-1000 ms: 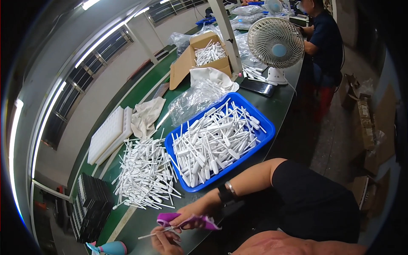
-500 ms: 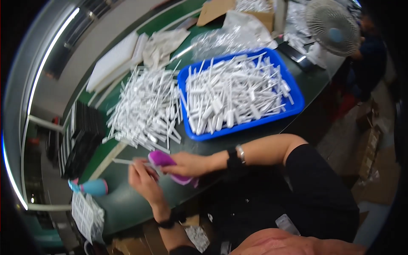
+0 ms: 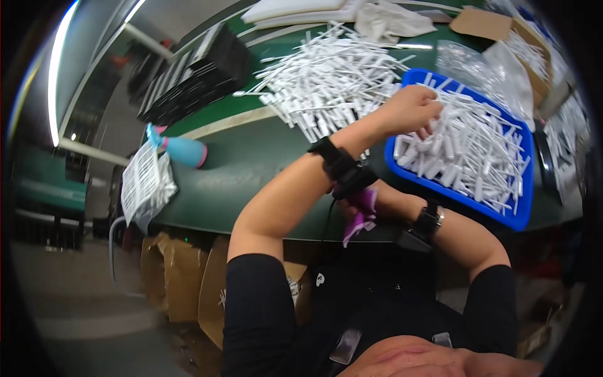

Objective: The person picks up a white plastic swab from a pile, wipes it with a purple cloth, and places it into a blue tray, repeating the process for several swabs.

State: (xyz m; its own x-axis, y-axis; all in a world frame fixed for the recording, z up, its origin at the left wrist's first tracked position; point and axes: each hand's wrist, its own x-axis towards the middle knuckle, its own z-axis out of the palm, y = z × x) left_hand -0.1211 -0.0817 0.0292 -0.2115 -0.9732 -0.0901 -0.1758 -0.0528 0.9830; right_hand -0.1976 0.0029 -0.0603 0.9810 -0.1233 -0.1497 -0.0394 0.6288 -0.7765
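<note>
My left hand [image 3: 414, 112] is over the near-left part of a blue tray [image 3: 526, 204], its fingers curled down against the white plastic sticks [image 3: 455, 135] heaped inside. Each stick has a thin shaft and a thicker end. Whatever those fingers hold, if anything, is hidden. Below the left wrist, by the table's front edge, my right hand [image 3: 388, 200] is closed on a purple cloth [image 3: 359, 225]; the left forearm and its black wristband partly cover that hand. A loose pile of similar white sticks [image 3: 326, 78] lies on the green table left of the tray.
A blue spray bottle [image 3: 185, 151] lies at the left beside a plastic bag with a printed sheet [image 3: 146, 185]. Black stacked trays [image 3: 204, 72] stand behind it. White cloth [image 3: 389, 24], clear plastic [image 3: 468, 63] and a cardboard box [image 3: 483, 24] are at the back. Cardboard boxes [image 3: 182, 270] sit below the table.
My left hand has moved from beside the purple cloth, where it held a white stick, across to the blue tray. The right hand keeps the cloth. The view has turned leftward.
</note>
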